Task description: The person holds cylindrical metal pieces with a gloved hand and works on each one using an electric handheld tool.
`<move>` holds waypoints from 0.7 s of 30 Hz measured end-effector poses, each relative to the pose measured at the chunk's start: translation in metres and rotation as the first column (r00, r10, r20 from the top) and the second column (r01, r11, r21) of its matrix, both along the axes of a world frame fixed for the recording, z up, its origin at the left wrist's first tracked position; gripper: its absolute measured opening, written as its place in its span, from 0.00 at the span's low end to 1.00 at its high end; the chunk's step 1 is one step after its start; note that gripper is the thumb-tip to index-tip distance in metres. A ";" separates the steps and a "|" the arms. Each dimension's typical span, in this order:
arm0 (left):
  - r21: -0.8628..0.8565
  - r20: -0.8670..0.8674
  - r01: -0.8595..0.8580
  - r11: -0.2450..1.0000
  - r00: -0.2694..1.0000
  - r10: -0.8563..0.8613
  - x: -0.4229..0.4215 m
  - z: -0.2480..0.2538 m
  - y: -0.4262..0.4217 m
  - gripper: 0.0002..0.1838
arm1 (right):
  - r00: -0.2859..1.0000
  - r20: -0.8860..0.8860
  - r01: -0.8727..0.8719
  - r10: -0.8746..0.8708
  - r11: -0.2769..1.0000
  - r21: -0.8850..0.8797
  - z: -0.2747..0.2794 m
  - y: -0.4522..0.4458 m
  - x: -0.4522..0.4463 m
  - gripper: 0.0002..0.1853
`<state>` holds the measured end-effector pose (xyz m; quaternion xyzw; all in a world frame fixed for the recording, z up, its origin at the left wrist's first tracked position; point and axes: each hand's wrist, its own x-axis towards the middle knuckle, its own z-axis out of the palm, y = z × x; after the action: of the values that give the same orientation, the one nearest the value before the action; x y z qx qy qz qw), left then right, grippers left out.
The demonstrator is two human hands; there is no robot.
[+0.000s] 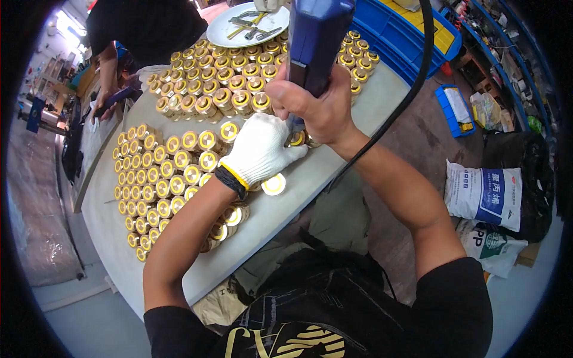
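Note:
My left hand [260, 146], in a white knitted glove, reaches over the grey table [322, 173] and is closed around a brass-coloured cylinder [296, 139], partly hidden under the fingers. My right hand [319, 107] is bare and wrapped round a dark blue power tool [319, 42] with a black cable [412, 89]. The tool's lower end is hidden behind my hands, close above the cylinder. Several similar cylinders with yellow rings [162, 190] stand in rows to the left, and more [206, 106] stand behind my gloved hand. One [274, 184] sits just below my left wrist.
A white plate [218, 37] with small metal tools is at the back. Across the table, a person in dark clothes [143, 30] works at the left. Blue crates [394, 42] stand at the back right. White sacks [484, 194] lie on the right.

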<state>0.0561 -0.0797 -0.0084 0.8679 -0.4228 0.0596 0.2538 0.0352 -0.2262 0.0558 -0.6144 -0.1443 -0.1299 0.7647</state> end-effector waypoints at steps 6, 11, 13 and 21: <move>0.001 -0.017 -0.022 1.000 1.000 0.022 -0.002 0.000 -0.001 0.22 | 0.990 0.048 0.137 -0.136 0.990 -0.021 -0.004 0.011 -0.001 0.10; -0.158 0.018 0.048 0.986 0.999 -0.046 0.005 -0.019 -0.005 0.18 | 0.968 0.013 0.248 -0.252 0.961 0.122 0.005 0.028 -0.012 0.09; -0.210 -0.014 0.042 0.977 0.999 -0.046 0.007 -0.027 -0.007 0.18 | 0.942 0.098 0.316 -0.320 0.947 0.053 -0.003 0.030 -0.013 0.09; 0.285 -0.099 0.085 0.955 0.993 -0.059 -0.006 0.029 0.003 0.16 | 0.973 0.096 0.187 -0.209 0.961 0.202 0.018 -0.020 -0.002 0.21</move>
<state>0.0503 -0.0765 0.0208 0.8814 -0.4467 -0.0509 0.1449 0.0330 -0.2463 0.0741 -0.5408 -0.1131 -0.2547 0.7937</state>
